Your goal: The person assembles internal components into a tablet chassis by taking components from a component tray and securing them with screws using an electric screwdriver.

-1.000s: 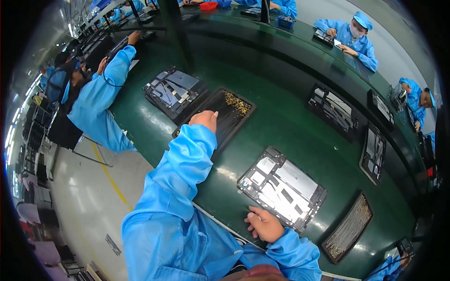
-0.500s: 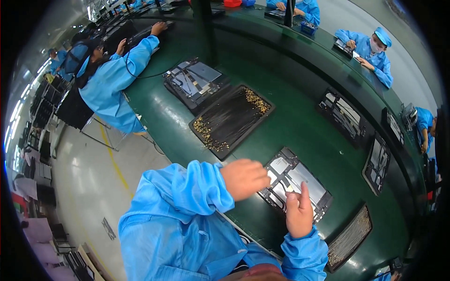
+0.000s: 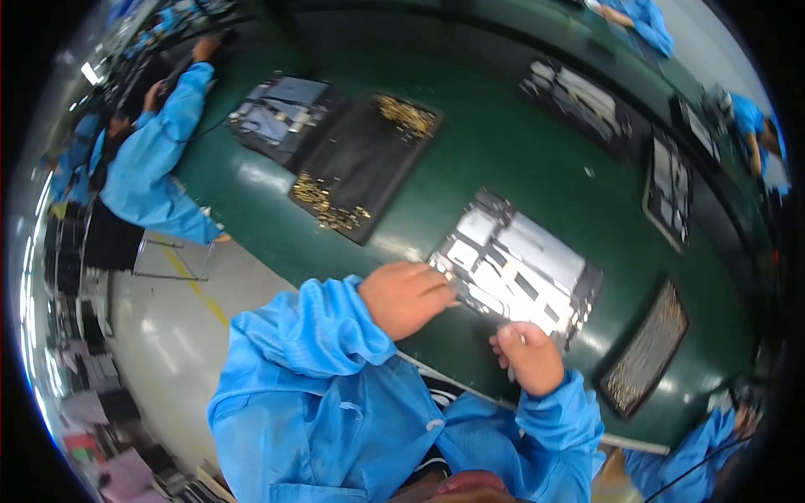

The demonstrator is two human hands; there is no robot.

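On the green table in front of me lies an opened flat electronic device (image 3: pixel 537 251), with silver panels, white glare and dark cables inside a black frame. My left hand (image 3: pixel 407 298) is at its left corner, fingers bent and pressed together; whatever they grip is hidden. By the device's near edge is my right hand (image 3: pixel 532 356), its fingers curled in and the thumb against them. Something small may be between them, but blur hides it.
Beyond my left hand is a black tray (image 3: pixel 335 163) with small gold-coloured pieces at both ends. Another opened device (image 3: pixel 285 113) sits beside it. On the right are a narrow tray of thin pieces (image 3: pixel 646 352) and more opened devices (image 3: pixel 668 189). A co-worker's blue sleeve (image 3: pixel 155 172) reaches in at far left.
The view has shifted. My right hand has moved from over the device to its near edge, and its raised index finger is now curled. My left hand has come to the device's left corner.
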